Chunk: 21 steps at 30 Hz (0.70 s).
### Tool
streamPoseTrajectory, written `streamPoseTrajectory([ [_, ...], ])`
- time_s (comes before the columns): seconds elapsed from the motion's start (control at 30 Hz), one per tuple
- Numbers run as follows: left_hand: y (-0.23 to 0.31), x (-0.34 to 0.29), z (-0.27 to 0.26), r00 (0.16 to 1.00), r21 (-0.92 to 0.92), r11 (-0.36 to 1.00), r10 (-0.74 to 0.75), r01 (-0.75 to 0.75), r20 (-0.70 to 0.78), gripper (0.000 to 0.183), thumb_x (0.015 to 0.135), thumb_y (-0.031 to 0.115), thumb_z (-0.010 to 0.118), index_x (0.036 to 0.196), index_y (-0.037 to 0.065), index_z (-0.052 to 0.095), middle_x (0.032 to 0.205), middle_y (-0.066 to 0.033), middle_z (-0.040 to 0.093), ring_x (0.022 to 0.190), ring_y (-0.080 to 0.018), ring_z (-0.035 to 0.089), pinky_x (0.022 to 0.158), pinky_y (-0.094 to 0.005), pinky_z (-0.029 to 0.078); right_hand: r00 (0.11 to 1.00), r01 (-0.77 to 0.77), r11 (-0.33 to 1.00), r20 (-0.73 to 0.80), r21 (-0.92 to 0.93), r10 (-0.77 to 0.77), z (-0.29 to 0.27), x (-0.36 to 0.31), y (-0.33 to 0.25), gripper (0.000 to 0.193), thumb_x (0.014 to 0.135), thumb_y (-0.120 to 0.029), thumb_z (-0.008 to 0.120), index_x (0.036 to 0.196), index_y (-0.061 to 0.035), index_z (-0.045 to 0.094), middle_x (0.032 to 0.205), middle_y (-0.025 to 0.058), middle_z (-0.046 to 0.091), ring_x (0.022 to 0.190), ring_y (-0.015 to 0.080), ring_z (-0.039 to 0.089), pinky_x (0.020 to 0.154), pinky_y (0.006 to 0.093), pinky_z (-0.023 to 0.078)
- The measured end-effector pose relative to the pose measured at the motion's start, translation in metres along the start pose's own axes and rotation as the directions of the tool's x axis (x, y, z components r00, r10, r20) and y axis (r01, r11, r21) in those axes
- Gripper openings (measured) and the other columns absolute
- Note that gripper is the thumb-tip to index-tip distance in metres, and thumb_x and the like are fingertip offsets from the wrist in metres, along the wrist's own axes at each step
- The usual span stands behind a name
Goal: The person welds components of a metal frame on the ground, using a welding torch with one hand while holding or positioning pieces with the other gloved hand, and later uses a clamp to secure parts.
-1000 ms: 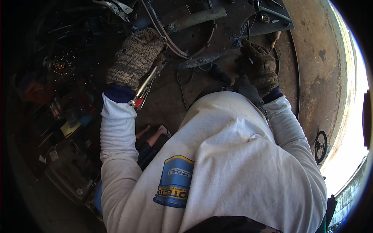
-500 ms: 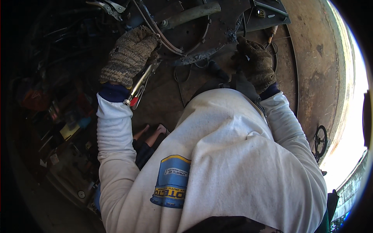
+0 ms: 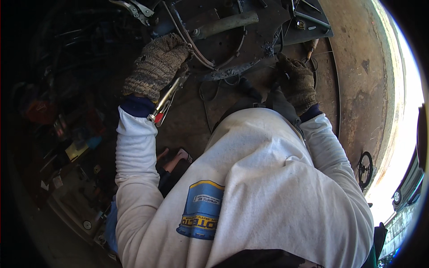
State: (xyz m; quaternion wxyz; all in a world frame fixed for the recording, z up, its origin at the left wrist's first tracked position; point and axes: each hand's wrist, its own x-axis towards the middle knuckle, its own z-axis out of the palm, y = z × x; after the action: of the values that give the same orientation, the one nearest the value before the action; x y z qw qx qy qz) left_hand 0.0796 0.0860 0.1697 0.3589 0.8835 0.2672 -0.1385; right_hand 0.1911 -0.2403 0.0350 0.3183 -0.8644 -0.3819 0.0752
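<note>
My left hand (image 3: pixel 156 67), in a brown knitted glove, is closed beside the lower left of a curved metal strip (image 3: pixel 183 35); its fingertips are hidden, so what it grips does not show. Right by that hand, locking pliers (image 3: pixel 166 102) hang at a slant with their jaws out of sight. A grey pipe (image 3: pixel 228 24) lies across the dark steel plate (image 3: pixel 268 18) inside the curve. My right hand (image 3: pixel 298 82), gloved too, is curled near the plate's right corner. Whatever it holds, if anything, cannot be made out.
More locking pliers (image 3: pixel 136 11) lie at the upper left. At the upper right a tape measure (image 3: pixel 300 24) rests on a dark surface, above an orange-brown handle (image 3: pixel 312 47) with a cable. Another person's foot (image 3: pixel 182 156) shows at lower left. A wheel (image 3: pixel 365 169) stands at right.
The view has shifted slightly, so the plate, pliers and left hand sit a little lower and farther right. Both hands keep the same closed posture.
</note>
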Motion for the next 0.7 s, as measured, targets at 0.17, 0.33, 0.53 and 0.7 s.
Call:
streamPoseTrajectory([
  [0.17,0.005,-0.001,-0.001,0.999,0.194,0.98,0.038,-0.032,-0.03,0.02,0.098,0.026,0.061,0.101,0.008,0.07,0.085,-0.0073,0.069,0.081,-0.0212,0.067,0.076,-0.0356,0.052,0.993,-0.089,0.988,0.083,0.125,0.079,0.0,-0.002,0.003,0.041,0.089,-0.013,0.067,0.13,-0.0098,0.065,0.112,0.0145,0.072,0.105,0.0328,0.068,0.092,0.0425,0.053],
  [0.33,0.003,-0.001,-0.003,0.998,0.268,0.962,0.059,-0.052,-0.018,0.022,0.097,0.027,0.061,0.105,0.008,0.07,0.097,-0.0113,0.071,0.096,-0.03,0.067,0.086,-0.0413,0.051,0.986,-0.117,0.987,0.131,0.114,0.102,-0.009,0.003,-0.008,0.041,0.088,-0.013,0.067,0.13,-0.0097,0.065,0.109,0.0154,0.072,0.104,0.0327,0.069,0.09,0.0423,0.054],
  [0.53,0.005,-0.001,-0.002,0.996,0.246,0.967,0.084,-0.074,-0.03,0.023,0.097,0.026,0.06,0.108,0.009,0.07,0.102,-0.0124,0.071,0.1,-0.0314,0.067,0.087,-0.0416,0.051,0.991,-0.088,0.992,0.109,0.095,0.077,-0.001,-0.004,0.001,0.041,0.089,-0.016,0.066,0.129,-0.0087,0.065,0.111,0.0157,0.072,0.105,0.0336,0.068,0.091,0.0424,0.053],
  [0.7,0.016,-0.004,-0.004,0.999,0.148,0.988,-0.043,0.042,0.001,0.024,0.098,0.027,0.06,0.107,0.008,0.071,0.097,-0.0105,0.072,0.09,-0.0259,0.069,0.082,-0.0387,0.053,0.991,-0.091,0.992,0.108,0.084,0.082,0.001,-0.008,0.003,0.041,0.09,-0.016,0.064,0.13,-0.0081,0.064,0.112,0.0152,0.072,0.107,0.0342,0.067,0.093,0.043,0.053],
])
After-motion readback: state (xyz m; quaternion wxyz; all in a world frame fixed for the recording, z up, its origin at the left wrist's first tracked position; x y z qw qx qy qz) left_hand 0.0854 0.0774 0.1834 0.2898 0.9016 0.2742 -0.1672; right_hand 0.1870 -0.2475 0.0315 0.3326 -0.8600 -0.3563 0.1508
